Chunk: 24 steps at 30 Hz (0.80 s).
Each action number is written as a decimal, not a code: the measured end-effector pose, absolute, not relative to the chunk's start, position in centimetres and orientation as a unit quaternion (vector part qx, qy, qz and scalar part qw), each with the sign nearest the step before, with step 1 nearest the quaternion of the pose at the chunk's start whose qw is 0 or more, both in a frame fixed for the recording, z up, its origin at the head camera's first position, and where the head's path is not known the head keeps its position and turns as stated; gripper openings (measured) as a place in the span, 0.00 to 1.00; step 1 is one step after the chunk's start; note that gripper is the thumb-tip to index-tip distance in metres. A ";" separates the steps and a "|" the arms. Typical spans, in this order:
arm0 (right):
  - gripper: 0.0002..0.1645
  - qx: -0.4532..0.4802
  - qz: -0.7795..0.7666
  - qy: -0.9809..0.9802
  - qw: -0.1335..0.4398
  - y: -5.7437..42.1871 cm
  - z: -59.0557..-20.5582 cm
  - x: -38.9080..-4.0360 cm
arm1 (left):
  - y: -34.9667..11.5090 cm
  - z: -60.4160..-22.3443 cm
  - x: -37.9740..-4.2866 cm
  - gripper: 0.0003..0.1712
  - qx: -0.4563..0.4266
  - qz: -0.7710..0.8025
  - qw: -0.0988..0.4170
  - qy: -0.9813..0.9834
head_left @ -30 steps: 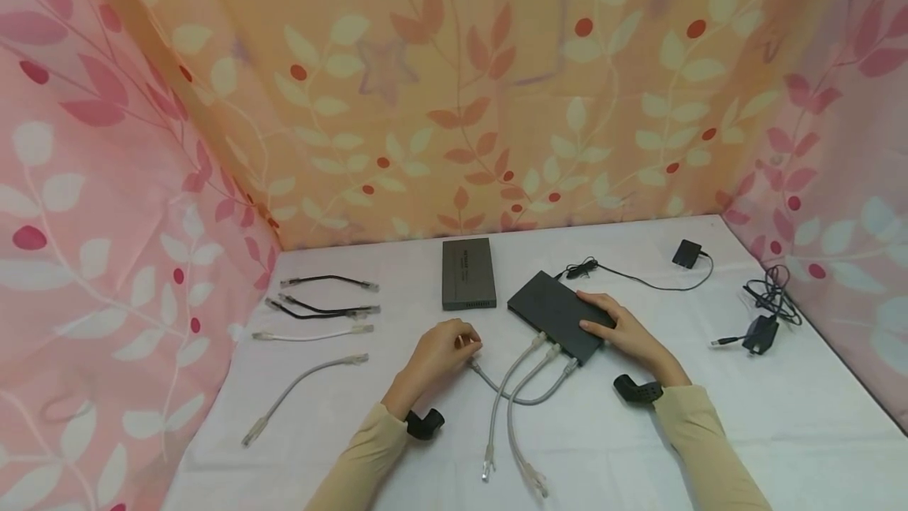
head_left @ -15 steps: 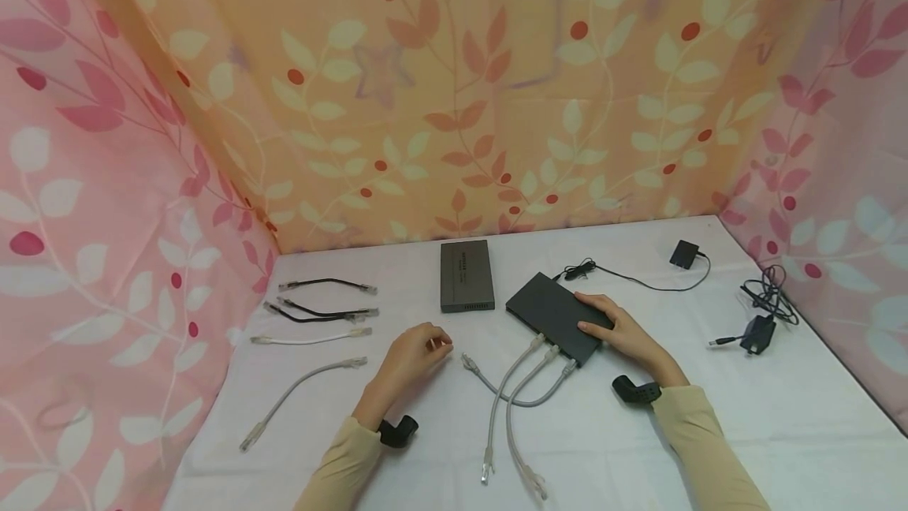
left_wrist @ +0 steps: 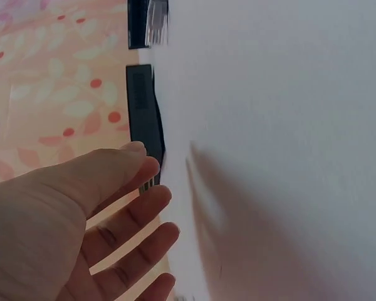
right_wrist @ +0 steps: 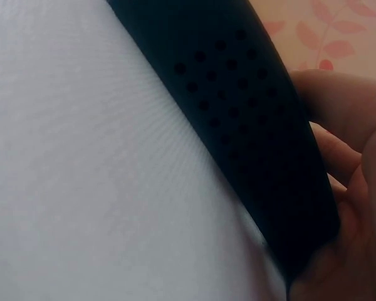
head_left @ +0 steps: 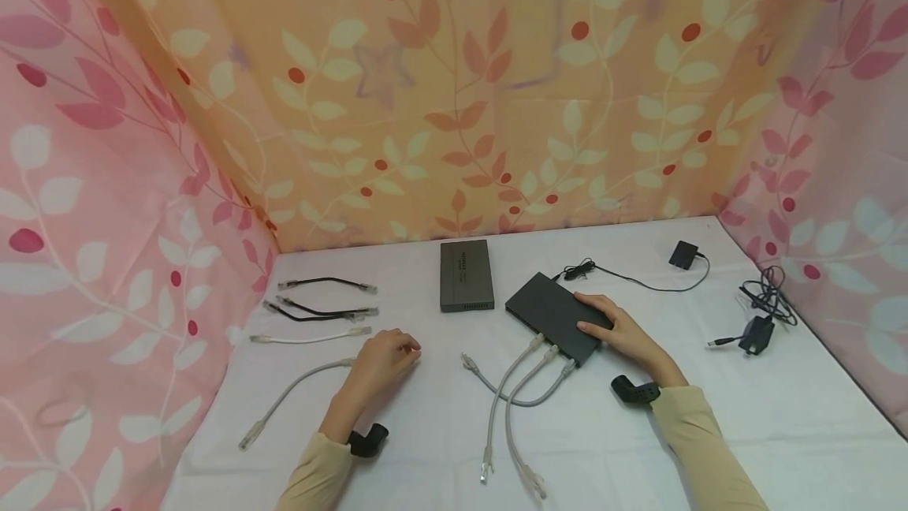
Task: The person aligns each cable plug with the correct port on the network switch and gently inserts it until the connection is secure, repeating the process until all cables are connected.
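My left hand [head_left: 384,359] hovers over the cloth with loosely bent fingers and nothing in them. Its knuckles overlap the upper end of a loose grey network cable [head_left: 294,386] in the head view. In the left wrist view, the thumb and fingers of the left hand [left_wrist: 106,219] stand apart. My right hand [head_left: 627,337] holds the right end of a black network switch [head_left: 549,310], thumb on top; the right wrist view shows its vented side [right_wrist: 229,106]. Three grey network cables [head_left: 521,403] are plugged into the switch's near edge, their other ends lying free.
A second switch [head_left: 467,276] lies at the back. Short black cables [head_left: 329,282] and a white cable [head_left: 312,339] lie at the left. A power adapter [head_left: 683,255] runs a cord to the held switch; another adapter [head_left: 757,335] lies coiled at the right.
My left hand has let go of the free plug of one grey cable and moved left, toward the loose cables. The right hand has stayed on the switch.
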State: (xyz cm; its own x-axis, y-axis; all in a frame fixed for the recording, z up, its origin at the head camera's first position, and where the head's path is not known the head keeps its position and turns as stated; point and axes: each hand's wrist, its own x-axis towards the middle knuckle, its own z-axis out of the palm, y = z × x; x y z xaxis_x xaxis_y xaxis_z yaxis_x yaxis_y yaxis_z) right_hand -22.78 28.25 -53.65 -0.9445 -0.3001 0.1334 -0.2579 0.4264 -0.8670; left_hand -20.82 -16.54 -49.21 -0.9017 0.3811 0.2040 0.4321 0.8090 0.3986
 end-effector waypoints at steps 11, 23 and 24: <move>0.36 -0.158 -0.511 0.844 0.029 27.5 -52.0 -22.0 | -20.9 -49.5 -20.1 0.08 -0.202 -0.199 0.097 -0.954; 0.36 -0.150 -0.510 0.846 0.040 26.9 -50.5 -21.2 | -23.9 -49.6 -19.5 0.16 -0.154 -0.212 0.032 -0.965; 0.36 -0.150 -0.510 0.846 0.040 26.9 -50.5 -21.2 | -24.0 -49.7 -19.6 0.16 -0.153 -0.217 0.032 -0.964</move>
